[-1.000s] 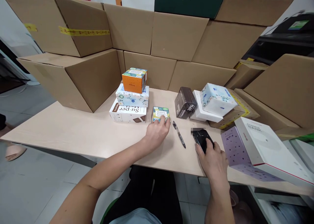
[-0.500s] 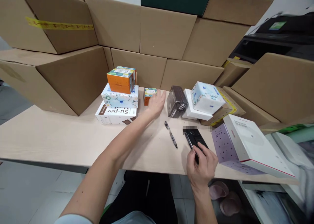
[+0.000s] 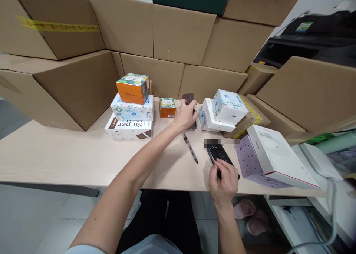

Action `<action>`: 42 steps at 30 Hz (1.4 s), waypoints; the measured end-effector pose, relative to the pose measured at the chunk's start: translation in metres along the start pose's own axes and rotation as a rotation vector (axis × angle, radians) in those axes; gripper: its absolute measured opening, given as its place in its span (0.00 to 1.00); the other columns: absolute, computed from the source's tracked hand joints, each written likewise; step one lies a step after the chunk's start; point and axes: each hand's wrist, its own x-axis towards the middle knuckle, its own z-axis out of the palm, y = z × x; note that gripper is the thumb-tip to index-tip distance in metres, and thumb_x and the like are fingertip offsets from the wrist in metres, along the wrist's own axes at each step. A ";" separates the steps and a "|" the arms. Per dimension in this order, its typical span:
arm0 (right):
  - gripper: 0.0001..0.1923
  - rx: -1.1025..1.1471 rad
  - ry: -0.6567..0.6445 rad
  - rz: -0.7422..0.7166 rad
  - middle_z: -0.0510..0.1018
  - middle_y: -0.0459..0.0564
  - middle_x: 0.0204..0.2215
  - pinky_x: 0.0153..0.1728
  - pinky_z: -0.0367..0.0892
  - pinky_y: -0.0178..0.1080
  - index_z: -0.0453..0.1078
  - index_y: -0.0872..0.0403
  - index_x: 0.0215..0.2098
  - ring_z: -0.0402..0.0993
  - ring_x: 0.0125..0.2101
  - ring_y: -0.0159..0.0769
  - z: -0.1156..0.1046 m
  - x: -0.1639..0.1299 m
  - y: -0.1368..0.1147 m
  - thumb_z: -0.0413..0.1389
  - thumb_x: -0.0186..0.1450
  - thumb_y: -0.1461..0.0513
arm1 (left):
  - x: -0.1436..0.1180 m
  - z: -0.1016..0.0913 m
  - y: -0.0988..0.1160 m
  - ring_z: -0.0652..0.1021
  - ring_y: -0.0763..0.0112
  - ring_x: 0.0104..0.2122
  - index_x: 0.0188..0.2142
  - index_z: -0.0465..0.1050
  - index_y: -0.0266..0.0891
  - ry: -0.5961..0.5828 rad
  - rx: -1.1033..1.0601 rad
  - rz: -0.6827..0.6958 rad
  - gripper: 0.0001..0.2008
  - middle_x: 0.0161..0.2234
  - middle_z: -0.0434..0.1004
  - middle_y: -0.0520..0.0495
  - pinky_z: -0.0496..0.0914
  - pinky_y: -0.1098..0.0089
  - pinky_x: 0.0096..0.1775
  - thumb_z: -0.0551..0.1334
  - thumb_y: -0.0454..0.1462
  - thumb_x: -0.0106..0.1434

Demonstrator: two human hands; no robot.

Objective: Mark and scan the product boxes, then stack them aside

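Observation:
My left hand [image 3: 185, 115] reaches across the table and grips a dark brown box [image 3: 189, 98], which stands tilted behind my fingers. A small orange box [image 3: 167, 107] sits just left of that hand, apart from it. My right hand [image 3: 224, 179] rests near the table's front edge, fingers closed on the near end of a black handheld device [image 3: 218, 154]. A black pen [image 3: 190, 148] lies on the wood between my two hands.
A stack of three boxes [image 3: 130, 111] stands at left. White tissue packs [image 3: 222, 111] lie right of the brown box, with a purple and a white flat box [image 3: 274, 155] further right. Large cardboard cartons [image 3: 178, 35] wall the back and sides of the table [image 3: 55, 154].
My left hand set the small orange box down at the back beside the stack, then moved right and took hold of the dark brown box. My right hand stayed on the black device.

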 end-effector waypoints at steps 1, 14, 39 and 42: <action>0.09 0.004 0.005 0.005 0.79 0.55 0.38 0.41 0.73 0.47 0.71 0.54 0.41 0.77 0.39 0.42 0.000 0.000 0.000 0.56 0.64 0.69 | -0.004 -0.007 -0.003 0.76 0.63 0.41 0.54 0.65 0.46 0.030 -0.015 -0.007 0.15 0.52 0.59 0.40 0.71 0.58 0.45 0.54 0.39 0.68; 0.08 0.178 0.027 0.137 0.79 0.56 0.38 0.43 0.73 0.47 0.73 0.55 0.42 0.77 0.40 0.42 0.000 -0.001 -0.015 0.55 0.65 0.67 | -0.205 -0.099 -0.058 0.74 0.61 0.49 0.51 0.68 0.45 0.280 -0.565 -0.102 0.16 0.50 0.71 0.45 0.72 0.64 0.46 0.59 0.41 0.65; 0.27 0.350 -0.516 0.256 0.74 0.61 0.51 0.50 0.70 0.54 0.54 0.53 0.68 0.67 0.52 0.48 0.027 -0.002 -0.070 0.47 0.72 0.58 | -0.261 -0.079 -0.100 0.44 0.40 0.69 0.70 0.35 0.54 -0.144 -0.205 -0.183 0.62 0.71 0.37 0.37 0.52 0.39 0.64 0.73 0.56 0.47; 0.27 0.383 -0.482 0.256 0.75 0.60 0.50 0.49 0.70 0.54 0.56 0.52 0.67 0.68 0.51 0.47 0.027 -0.003 -0.069 0.49 0.71 0.59 | -0.259 -0.077 -0.096 0.47 0.40 0.69 0.70 0.34 0.54 -0.169 -0.204 -0.186 0.60 0.71 0.36 0.37 0.57 0.42 0.63 0.73 0.54 0.49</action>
